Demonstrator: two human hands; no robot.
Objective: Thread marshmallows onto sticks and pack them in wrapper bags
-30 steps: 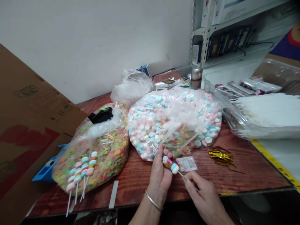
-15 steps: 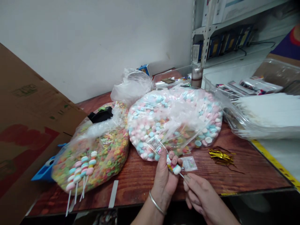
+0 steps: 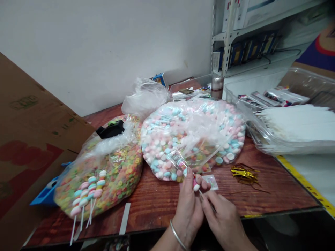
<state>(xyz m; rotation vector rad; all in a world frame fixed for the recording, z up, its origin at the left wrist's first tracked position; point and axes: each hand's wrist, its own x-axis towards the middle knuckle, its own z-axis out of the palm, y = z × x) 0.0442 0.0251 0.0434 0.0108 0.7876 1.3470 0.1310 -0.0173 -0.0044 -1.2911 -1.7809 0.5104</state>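
My left hand is closed around a candy skewer with pastel marshmallow pieces, and a small clear wrapper with a printed label sticks up from it. My right hand pinches the skewer's white stick just below the candy. Both hands hover over the front edge of the wooden table. Right behind them lies a big clear bag of pink, blue and white marshmallow candies. A small candy packet lies flat by my left fingers.
A bag of colourful ring candies lies at left with several finished skewers on it. Gold twist ties lie at right. A clear tray of white sticks and a metal shelf stand behind. Cardboard leans at left.
My left hand closed more tightly round the candy skewer and lifted the clear wrapper over it. My right hand slid up the stick, closer to the left hand.
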